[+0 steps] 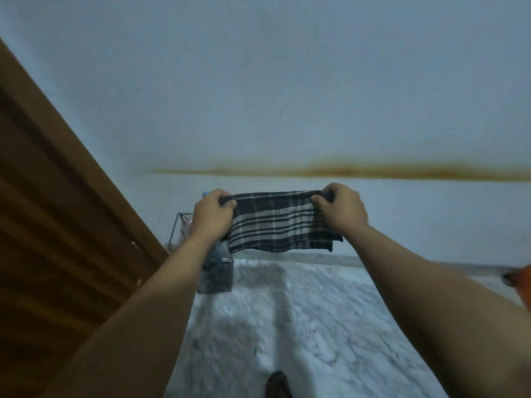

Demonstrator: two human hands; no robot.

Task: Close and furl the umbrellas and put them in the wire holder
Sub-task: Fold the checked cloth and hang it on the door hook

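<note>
Both hands grip a folded plaid umbrella (275, 222) held level at chest height, its long axis running from nine to three o'clock. The left hand (212, 215) curls round one end, the right hand (339, 209) pinches the other, and loose canopy cloth hangs below. The wire holder (201, 254) stands on the marble floor (301, 326) at about seven o'clock from the umbrella, just under the left forearm, so the left hand is likely nearer. An orange object (520, 280) shows at three o'clock.
</note>
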